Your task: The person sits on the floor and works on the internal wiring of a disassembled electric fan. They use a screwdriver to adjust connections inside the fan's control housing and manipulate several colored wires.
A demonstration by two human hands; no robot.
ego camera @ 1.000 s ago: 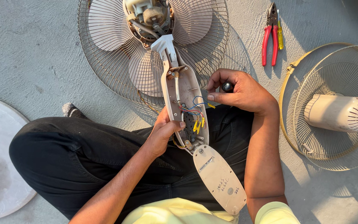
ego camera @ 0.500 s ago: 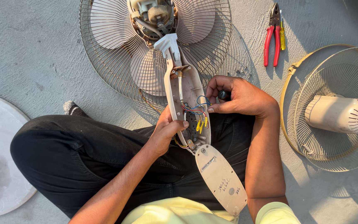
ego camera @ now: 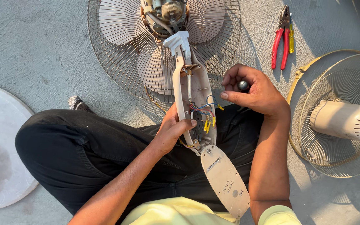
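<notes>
Left hand grips the opened fan housing; right hand, just beside it, pinches a screwdriver handle

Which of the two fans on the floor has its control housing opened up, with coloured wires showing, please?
The fan at top centre, its housing held by the left hand. The cream fan at right lies closed and untouched.

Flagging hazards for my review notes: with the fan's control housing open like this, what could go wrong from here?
1. The coloured wires lie bare in the open housing; the dark-handled tool in the right hand could nick or snag them.
2. Only the left hand steadies the housing, so it may twist.
3. The loose cover hanging at the lower end could swing or drop.
</notes>
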